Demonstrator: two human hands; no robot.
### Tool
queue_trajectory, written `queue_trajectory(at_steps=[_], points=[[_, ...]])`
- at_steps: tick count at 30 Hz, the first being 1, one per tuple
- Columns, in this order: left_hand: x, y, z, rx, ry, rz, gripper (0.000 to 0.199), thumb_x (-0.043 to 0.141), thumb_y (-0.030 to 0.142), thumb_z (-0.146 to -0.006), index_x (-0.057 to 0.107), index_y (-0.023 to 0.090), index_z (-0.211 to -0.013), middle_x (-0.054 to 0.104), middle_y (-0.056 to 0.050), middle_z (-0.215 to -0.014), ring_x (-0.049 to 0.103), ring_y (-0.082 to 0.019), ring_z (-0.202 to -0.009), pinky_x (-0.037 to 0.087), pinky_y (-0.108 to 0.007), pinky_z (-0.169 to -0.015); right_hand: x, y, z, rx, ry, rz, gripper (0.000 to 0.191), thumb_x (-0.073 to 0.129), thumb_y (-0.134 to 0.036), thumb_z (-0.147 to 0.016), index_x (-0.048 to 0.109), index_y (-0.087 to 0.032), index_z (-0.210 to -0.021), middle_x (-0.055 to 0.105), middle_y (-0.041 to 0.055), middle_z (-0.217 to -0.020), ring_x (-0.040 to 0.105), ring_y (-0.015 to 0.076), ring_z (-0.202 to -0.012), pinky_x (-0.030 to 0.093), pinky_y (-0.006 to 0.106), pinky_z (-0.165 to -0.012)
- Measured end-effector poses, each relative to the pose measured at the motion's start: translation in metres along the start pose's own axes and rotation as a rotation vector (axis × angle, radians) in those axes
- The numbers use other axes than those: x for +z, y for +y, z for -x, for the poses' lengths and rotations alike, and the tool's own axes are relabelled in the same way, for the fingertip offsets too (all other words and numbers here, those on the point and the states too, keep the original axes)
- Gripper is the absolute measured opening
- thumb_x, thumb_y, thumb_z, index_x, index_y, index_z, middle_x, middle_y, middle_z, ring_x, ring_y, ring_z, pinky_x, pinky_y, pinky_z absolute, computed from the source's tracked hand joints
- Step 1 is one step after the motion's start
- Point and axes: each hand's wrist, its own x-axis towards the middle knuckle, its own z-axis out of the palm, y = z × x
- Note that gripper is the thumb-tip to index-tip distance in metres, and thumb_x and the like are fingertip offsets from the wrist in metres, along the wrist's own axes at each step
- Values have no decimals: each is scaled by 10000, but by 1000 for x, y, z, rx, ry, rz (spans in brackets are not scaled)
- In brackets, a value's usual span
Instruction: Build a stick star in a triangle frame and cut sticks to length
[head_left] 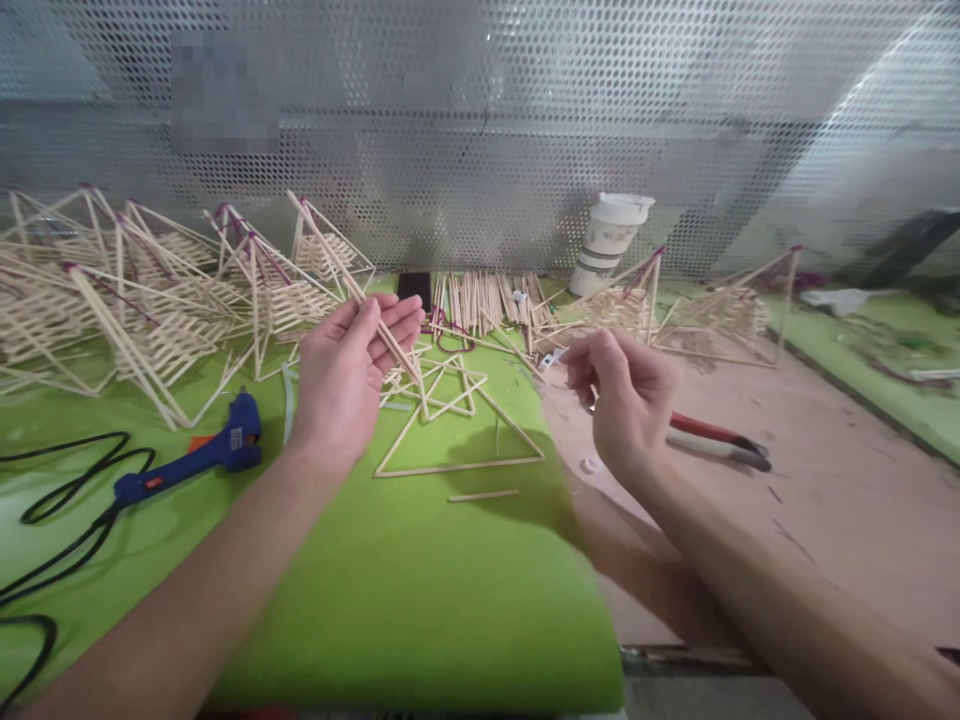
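Note:
My left hand [341, 385] is closed on thin wooden sticks [401, 352], the thumb pressing them slantwise against the fingers; their exact number is hard to tell. Curled in a loose pinch, my right hand [626, 395] is over the board on the right, and whatever its fingertips hold, if anything, is hidden. Red-handled pliers [716, 438] show partly behind that hand. Below and between the hands, a stick triangle [461, 467] lies on the green mat, with smaller stick triangles [454, 385] behind it. One short loose stick [484, 496] lies in front.
Stick pyramid frames [161, 300] with purple tips crowd the left rear, and two more frames [720, 310] stand at right. A blue glue gun [199, 455] with a black cord lies left. Bundled sticks [480, 300], a dark phone-like object [415, 290] and a white cup [615, 225] line the back.

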Motion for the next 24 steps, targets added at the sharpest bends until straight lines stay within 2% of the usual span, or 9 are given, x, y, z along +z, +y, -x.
queue_trajectory(at_steps=[4,9,14,18,24], points=[[1,-5,-2,-48,35,13,152,608,183,-1068,741,168,-994,817,-98,-1161,773,-225,-1163,583,-421,-1123,1,5,4,-41,-67,-12,460,605,-548,-1056,698,-239,-729,570,12,-607,502,145,-522,391,308,-494],[0,-6,-4,-61,23,26,174,581,184,-1073,731,167,-987,824,-88,-1146,777,-209,-1145,582,-409,-1121,4,3,11,-25,-163,39,497,599,-581,-1048,683,-235,-700,595,23,-611,519,158,-535,382,315,-500],[0,-3,-5,-62,13,30,176,580,182,-1071,733,169,-987,825,-86,-1129,781,-207,-1129,580,-412,-1117,3,5,9,-40,-143,17,472,596,-523,-1063,675,-231,-700,567,10,-604,495,148,-526,360,312,-503],[-1,-2,-5,-58,26,18,175,572,178,-1070,727,161,-988,816,-111,-1151,779,-221,-1140,567,-429,-1127,3,8,8,-10,-125,14,487,593,-546,-1057,670,-228,-697,558,9,-601,496,147,-526,356,307,-499],[-9,-7,-13,45,16,22,160,594,193,-1054,725,169,-966,819,-92,-1080,786,-214,-1088,574,-431,-1108,4,12,8,-21,-129,32,463,594,-498,-1068,665,-228,-698,557,3,-591,498,143,-529,363,305,-507]])
